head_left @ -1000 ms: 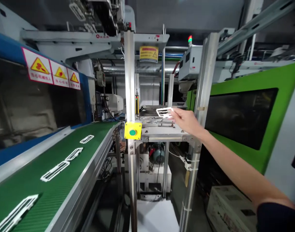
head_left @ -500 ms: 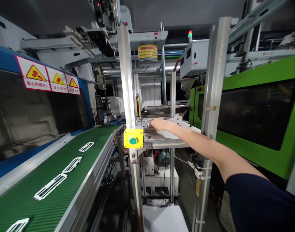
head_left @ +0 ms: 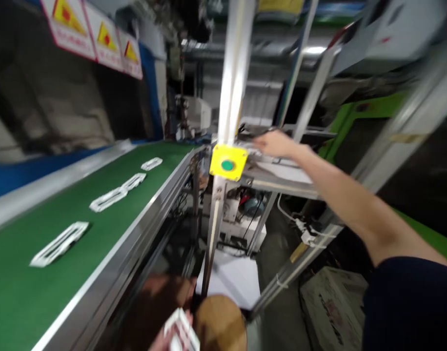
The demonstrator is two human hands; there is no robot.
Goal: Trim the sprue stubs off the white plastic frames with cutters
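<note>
At the bottom of the view, my left hand (head_left: 160,342) is closed on a white plastic frame (head_left: 184,330), which is cut off by the lower edge. My right arm stretches far forward past an aluminium post. My right hand (head_left: 277,143) is at the raised metal table (head_left: 287,171), its fingers bent downward over the tabletop; blur hides what is in them. To the left, several similar white plastic frames (head_left: 60,243) lie in a line on a green conveyor belt (head_left: 110,258).
A yellow box with a green button (head_left: 228,163) sits on the near aluminium post (head_left: 233,73). Below are a round brown stool top (head_left: 221,324), a white sheet (head_left: 231,280) and a carton (head_left: 333,307). A green machine (head_left: 432,241) stands at right.
The view has tilted down and shifted left. My left hand with a white plastic frame has come into view at the bottom. My right hand stays over the table. The belt's frames appear farther along.
</note>
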